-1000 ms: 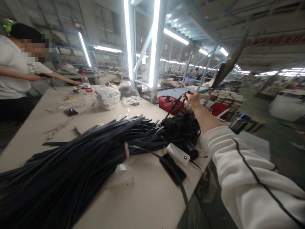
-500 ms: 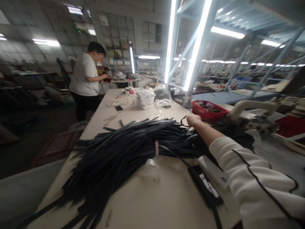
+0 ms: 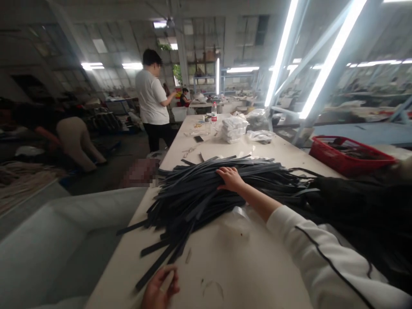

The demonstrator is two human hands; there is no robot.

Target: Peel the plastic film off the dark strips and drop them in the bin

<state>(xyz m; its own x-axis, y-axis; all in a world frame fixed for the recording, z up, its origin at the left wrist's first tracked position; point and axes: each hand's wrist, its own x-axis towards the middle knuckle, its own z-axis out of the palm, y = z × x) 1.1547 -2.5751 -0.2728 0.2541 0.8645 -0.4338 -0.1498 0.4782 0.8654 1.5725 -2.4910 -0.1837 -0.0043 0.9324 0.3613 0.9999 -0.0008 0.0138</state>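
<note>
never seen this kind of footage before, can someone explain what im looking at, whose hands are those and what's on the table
There is no machine here: a person works with bare hands. One camera worn on the head looks forward and down, so you see roughly what the wearer faces.

The right hand lies on top of a large heap of dark strips, fingers spread; whether it grips any is hard to tell. The left hand is low in the picture, fingers curled, near some strip ends, with nothing clearly visible in it.

Farther along the pale table are white wrapped packs and a bottle with a red label. A red basket is at the right. The standing person in a white shirt is someone else.
</note>
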